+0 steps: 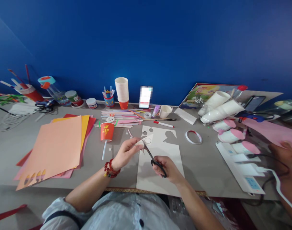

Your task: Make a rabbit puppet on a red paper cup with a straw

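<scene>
In the head view, the left hand (127, 152) pinches a small white paper piece (141, 143) between thumb and fingers; the right hand (168, 167) is closed around the black handles of a pair of scissors (149, 153), its fingers in the loops; the blades point up and left to the paper piece, at the left hand's fingertips, though whether they are pressed together or parted is too small to tell; the paper piece is above the upper left part of a large white sheet (160, 166), which lies in front of the person and has a heart-shaped opening and rounder holes near its far end; to the left stands a red paper cup (106, 132) with a rabbit face at its top, a pale straw (104, 150) extending from its lower end toward the person; farther left lies a stack of coloured paper (55, 140), peach sheet uppermost; beyond the white sheet are a red-capped marker (163, 124) and a bundle of thin sticks (119, 114); to its right lie a roll of tape (187, 137) and, farther off, a white power strip (228, 156); at the right edge, another person's hand (286, 152) is by a pink sheet (270, 129).
</scene>
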Available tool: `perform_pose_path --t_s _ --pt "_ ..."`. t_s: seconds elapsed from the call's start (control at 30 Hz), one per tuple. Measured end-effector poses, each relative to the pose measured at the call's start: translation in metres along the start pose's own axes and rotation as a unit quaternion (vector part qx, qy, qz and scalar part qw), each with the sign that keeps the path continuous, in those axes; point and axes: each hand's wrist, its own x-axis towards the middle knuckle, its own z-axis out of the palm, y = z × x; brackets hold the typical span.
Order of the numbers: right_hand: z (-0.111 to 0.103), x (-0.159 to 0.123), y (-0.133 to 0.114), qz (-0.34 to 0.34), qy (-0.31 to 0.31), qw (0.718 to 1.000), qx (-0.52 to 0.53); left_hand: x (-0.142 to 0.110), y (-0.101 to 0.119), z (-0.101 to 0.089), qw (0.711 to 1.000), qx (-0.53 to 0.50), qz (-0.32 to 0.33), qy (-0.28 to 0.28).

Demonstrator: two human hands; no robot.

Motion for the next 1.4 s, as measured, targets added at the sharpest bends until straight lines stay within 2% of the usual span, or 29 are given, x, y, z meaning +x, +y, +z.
perform_pose_path --t_s 0.37,0.57,1.3,1.4 --pt "0.000 0.001 -0.006 0.037 -0.022 0.999 0.018 0.002 0.010 -0.005 0.997 0.058 0.007 -0.052" --pt "-0.004 0.001 -0.001 0.024 -0.022 0.999 -0.002 0.002 0.012 -0.007 0.996 0.064 0.009 -0.064" --pt "-0.003 0.002 0.002 0.000 0.004 1.000 -0.028 0.002 0.005 -0.004 1.000 -0.009 -0.023 0.003" --pt "-0.002 0.001 0.002 0.008 0.005 1.000 -0.027 0.002 0.004 -0.006 1.000 -0.001 -0.029 -0.007"
